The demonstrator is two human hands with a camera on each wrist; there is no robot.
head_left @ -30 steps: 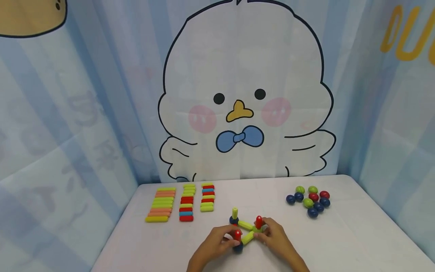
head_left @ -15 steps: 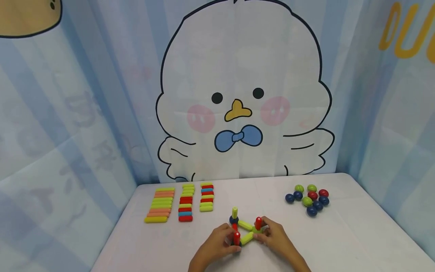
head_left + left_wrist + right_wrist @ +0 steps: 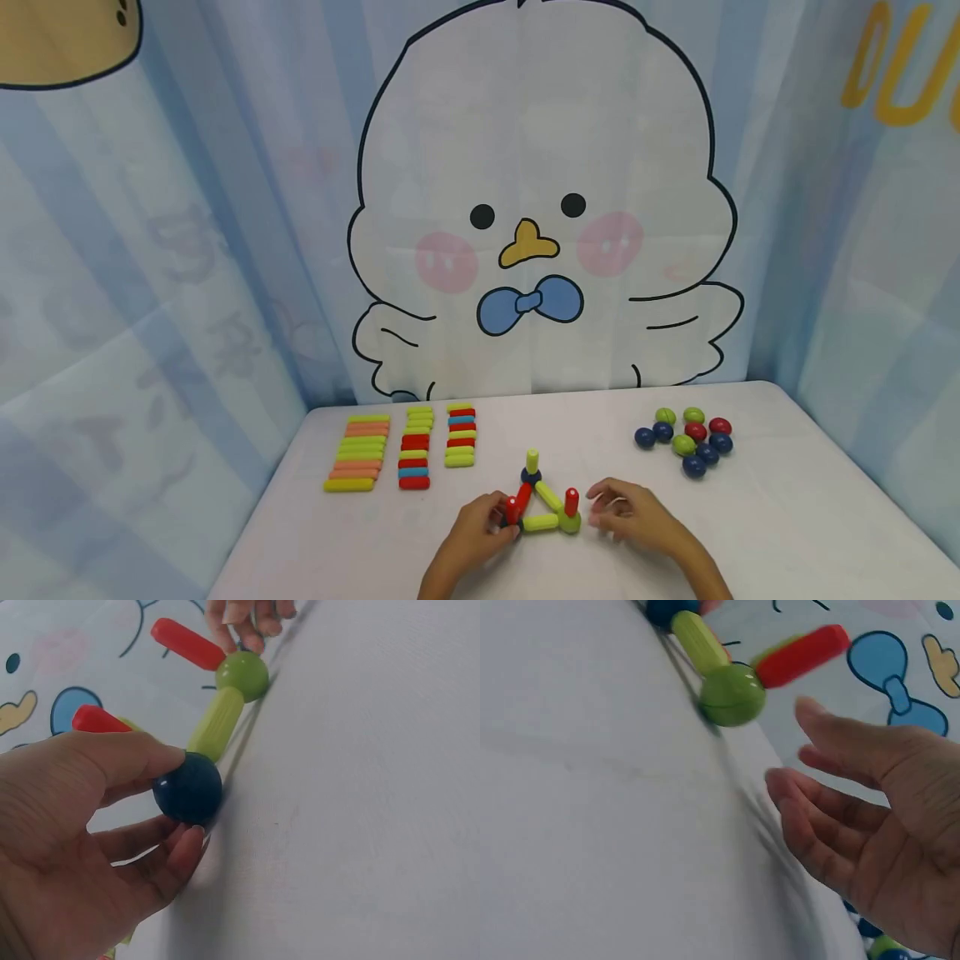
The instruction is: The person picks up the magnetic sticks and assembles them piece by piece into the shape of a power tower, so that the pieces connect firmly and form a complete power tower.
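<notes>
Blue ball (image 3: 191,789) is pinched by the left hand (image 3: 474,533) (the right hand (image 3: 637,515) hangs relaxed nearby).

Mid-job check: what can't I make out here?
Head: most of the near blue ball, covered by the left hand.
Left wrist: lower end of the near red stick, behind that hand.
Left wrist: much of the right hand, cut off by the top edge.
Right wrist: part of the near blue ball, cut off by the top edge.
Right wrist: most loose balls, past the bottom edge or behind the right hand.
</notes>
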